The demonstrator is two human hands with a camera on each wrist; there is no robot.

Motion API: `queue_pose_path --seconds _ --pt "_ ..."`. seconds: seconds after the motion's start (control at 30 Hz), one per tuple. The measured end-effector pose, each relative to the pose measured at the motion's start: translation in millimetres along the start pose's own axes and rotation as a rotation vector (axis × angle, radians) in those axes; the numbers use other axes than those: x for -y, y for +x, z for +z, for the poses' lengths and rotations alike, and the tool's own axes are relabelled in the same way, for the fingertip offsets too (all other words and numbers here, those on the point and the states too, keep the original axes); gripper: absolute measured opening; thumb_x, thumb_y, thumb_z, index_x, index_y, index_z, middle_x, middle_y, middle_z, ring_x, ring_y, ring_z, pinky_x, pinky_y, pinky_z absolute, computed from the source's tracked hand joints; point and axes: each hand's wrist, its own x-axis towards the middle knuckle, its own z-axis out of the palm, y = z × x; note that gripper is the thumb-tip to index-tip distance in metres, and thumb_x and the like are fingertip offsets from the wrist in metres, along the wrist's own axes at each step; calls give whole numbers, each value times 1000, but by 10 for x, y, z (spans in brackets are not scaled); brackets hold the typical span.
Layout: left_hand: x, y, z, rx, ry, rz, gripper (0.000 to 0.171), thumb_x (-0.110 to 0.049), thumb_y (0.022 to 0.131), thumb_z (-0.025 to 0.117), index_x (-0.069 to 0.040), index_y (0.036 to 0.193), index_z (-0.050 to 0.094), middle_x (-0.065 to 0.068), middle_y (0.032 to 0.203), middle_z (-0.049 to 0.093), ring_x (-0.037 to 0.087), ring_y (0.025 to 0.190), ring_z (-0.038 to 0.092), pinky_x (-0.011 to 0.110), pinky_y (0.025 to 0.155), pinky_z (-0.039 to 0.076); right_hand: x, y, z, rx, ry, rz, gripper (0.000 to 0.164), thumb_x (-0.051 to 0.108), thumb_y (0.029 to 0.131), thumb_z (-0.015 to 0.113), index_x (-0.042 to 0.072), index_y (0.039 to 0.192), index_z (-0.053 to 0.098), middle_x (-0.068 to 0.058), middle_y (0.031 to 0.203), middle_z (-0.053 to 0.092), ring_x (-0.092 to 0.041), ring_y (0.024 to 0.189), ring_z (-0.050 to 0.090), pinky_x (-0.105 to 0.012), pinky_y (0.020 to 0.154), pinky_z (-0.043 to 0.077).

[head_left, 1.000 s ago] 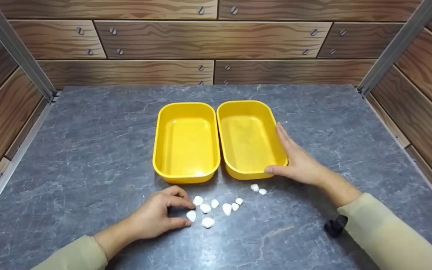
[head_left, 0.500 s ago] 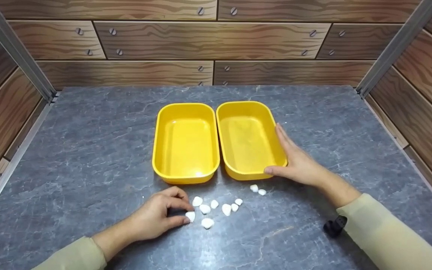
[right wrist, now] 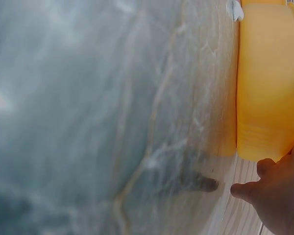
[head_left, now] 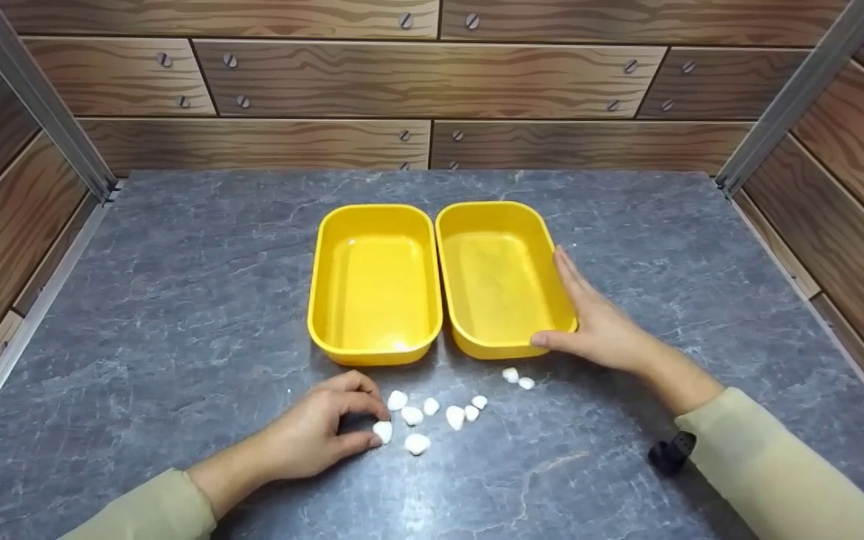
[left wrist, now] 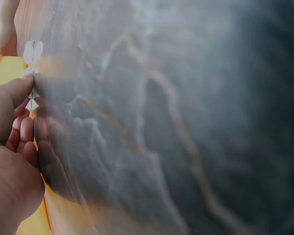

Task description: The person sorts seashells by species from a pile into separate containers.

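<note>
My left hand [head_left: 312, 431] is low on the table, thumb and index finger pinching a white pebble [head_left: 382, 431] at the left end of a loose group. Right of it lie several more white pebbles [head_left: 417, 444], small and rounded. In the left wrist view the hand [left wrist: 12, 156] partly covers the pebbles. Two yellow plastic bins stand side by side behind them. My right hand [head_left: 601, 322] rests against the right bin [head_left: 513, 349], fingers straight along its outer side and thumb at the near rim corner. Nothing lies inside that bin or the left bin [head_left: 376, 356].
Two white pebbles [head_left: 518, 378] lie just in front of the right bin. The tabletop [head_left: 177, 300] is grey and marbled. Wood-patterned walls [head_left: 432, 79] surround it at the back and sides. A black device [head_left: 670, 454] is strapped at the right sleeve.
The left thumb and index finger have drawn slightly closer around the pebble. My right hand and both bins hold their places; the head view shifts only a little.
</note>
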Motion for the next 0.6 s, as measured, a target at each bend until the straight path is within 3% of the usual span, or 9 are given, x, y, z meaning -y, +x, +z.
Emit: queue_pose_path --seconds 0.13,0.3,0.6 --pt "-6 6 -1 7 24 17 10 -23 97 81 -22 105 75 -11 118 61 13 112 58 40 102 49 -2 1 4 -3 1 -3 125 53 91 82 21 171 -9 -1 177 -10 -47 159 12 -68 123 16" --pt "-13 6 -18 -2 -12 32 11 -24 97 81 -20 104 73 -10 116 64 13 111 60 39 102 50 -4 1 4 -5 1 -10 125 53 90 82 20 171 -9 -2 177 -10 -47 159 13 -69 123 16" --pt "-206 15 -165 -16 -138 10 10 -18 99 78 -17 108 74 -6 104 71 13 95 66 34 86 58 -10 4 10 -11 6 -26 125 50 90 82 18 171 -8 -4 178 -9 -47 159 13 -68 124 16"
